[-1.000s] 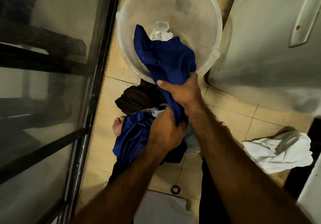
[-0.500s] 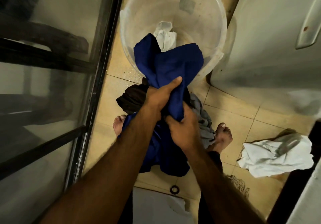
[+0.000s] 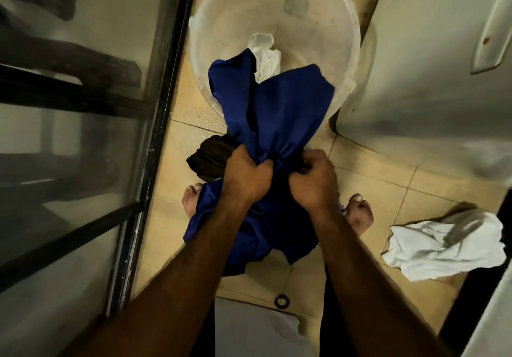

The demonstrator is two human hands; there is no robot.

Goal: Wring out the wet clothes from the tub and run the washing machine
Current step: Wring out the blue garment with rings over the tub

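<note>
Tightly gripping a bunched blue garment (image 3: 277, 113) with left hand (image 3: 246, 176) and right hand (image 3: 313, 182), held side by side; draped at its far end into the translucent tub (image 3: 346, 24), beside a white cloth (image 3: 266, 57), near a white appliance (image 3: 429, 65).

The left hand (image 3: 246, 175) and right hand (image 3: 314, 180), stacked one above the other on the blue cloth (image 3: 277, 113) before, now grip it side by side at one level. Its upper part has fanned wider over the near rim of the tub (image 3: 327, 40)
</note>
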